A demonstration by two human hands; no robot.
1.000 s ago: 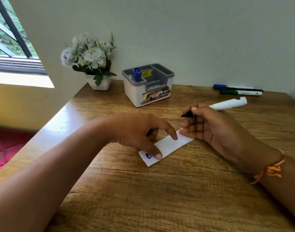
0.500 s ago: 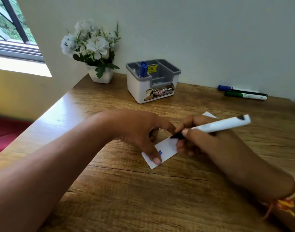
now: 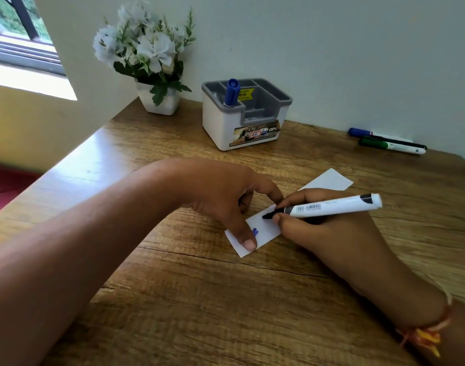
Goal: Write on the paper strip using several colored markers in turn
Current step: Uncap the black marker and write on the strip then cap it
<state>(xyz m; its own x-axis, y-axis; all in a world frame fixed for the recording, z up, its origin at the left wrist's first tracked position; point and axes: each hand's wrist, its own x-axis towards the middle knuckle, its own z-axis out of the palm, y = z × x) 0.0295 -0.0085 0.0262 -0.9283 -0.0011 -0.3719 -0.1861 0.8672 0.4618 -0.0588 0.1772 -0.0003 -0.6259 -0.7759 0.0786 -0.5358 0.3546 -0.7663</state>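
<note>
Wood-grain desk [image 3: 173, 299] — a white paper strip [image 3: 263, 231] is laid diagonally at its centre, with a small blue mark near the strip's near end. The strip is pinned by the left hand [image 3: 221, 196], thumb pressed flat on the near end, nothing gripped. A black-tipped white marker [image 3: 329, 207] is gripped in the fingers of the right hand [image 3: 332, 233], tip touching the strip. Far right — a blue marker [image 3: 358, 132] and a green marker [image 3: 384, 145] lie side by side. An organiser [image 3: 236, 128] holding a blue pen is placed at the far centre.
</note>
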